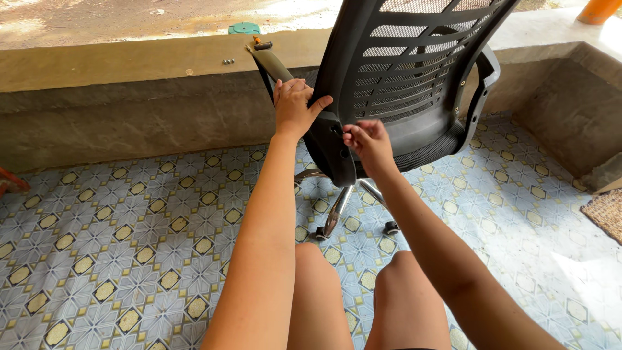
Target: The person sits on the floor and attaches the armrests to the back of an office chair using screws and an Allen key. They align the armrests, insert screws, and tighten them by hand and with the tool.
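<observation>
A black mesh-backed office chair (414,78) stands on the tiled floor with its back toward me. My left hand (293,107) grips the left edge of the chair's back support, thumb hooked round the front. My right hand (368,139) pinches its fingertips together at a hole in the black spine, just below the mesh; whether a small screw is between the fingers is too small to tell. The chrome base legs (338,210) and castors show beneath the seat. My bare knees are at the bottom of the view.
A low concrete ledge (129,61) runs behind the chair, carrying a green round lid (243,28), a small tool (259,44) and loose small bolts (228,61). A woven mat (606,214) lies at the right edge. An orange post (599,10) stands at the top right.
</observation>
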